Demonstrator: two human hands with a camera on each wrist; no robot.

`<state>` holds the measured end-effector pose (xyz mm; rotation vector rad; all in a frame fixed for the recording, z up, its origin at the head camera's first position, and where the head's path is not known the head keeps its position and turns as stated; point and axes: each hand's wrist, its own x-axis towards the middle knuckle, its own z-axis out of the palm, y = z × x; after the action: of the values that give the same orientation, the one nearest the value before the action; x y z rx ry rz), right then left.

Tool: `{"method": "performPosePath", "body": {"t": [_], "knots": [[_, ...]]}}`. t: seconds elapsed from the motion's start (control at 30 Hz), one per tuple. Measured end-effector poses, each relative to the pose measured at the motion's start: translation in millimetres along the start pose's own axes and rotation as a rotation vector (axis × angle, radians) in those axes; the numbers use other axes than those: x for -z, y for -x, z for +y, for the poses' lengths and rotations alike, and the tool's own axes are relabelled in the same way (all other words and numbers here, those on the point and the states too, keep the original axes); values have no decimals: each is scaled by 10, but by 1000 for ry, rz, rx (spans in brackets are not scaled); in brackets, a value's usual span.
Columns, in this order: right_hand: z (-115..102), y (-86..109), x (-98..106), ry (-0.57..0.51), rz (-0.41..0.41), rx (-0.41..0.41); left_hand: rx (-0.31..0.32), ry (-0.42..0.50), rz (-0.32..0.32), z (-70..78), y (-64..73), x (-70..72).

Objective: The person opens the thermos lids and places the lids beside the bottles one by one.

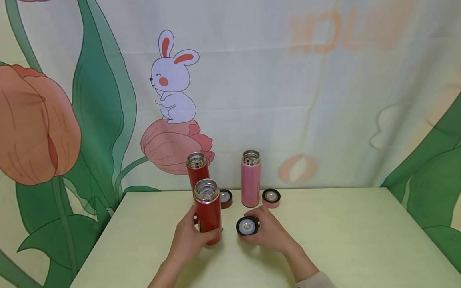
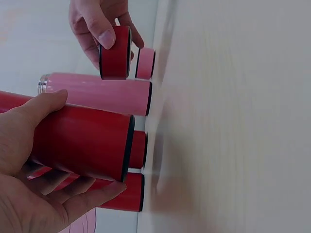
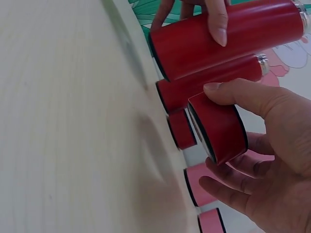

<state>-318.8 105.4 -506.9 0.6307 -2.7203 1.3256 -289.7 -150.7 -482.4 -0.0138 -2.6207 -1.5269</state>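
Observation:
In the head view my left hand (image 1: 188, 239) grips a red thermos bottle (image 1: 210, 214), its thumb and fingers round the lower body. The bottle is uncapped and nearly upright, with a bare steel neck; its black base looks raised off the table in the left wrist view. To its right, my right hand (image 1: 270, 234) pinches a red lid (image 3: 221, 126) between thumb and fingers, apart from the bottle. The lid's pale, black-ringed inner side faces up in the head view.
Behind stand another uncapped red thermos (image 1: 197, 172) and an uncapped pink thermos (image 1: 250, 180). A red lid (image 1: 225, 199) and a pink lid (image 1: 271, 198) lie inner side up near them. The pale table (image 1: 342, 236) ends at a printed cloth backdrop (image 1: 245, 92).

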Motion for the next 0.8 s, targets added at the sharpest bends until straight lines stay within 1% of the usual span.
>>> {"method": "performPosePath", "body": {"t": [0.13,0.27,0.43,0.57,0.8], "knots": [[-6,-80,-133,18,-6,2,15,-7,6,-60,-50,45],[-34,-150,-244,15,-16,-4,28,-15,10,-116,-103,90],[-39,-220,-375,23,-27,-23,42,-14,7,-197,-162,129],[-60,-265,-465,31,-31,-44,44,-12,3,-250,-199,149],[-105,-351,-584,21,-20,-60,68,-3,-9,-304,-249,178]]}}
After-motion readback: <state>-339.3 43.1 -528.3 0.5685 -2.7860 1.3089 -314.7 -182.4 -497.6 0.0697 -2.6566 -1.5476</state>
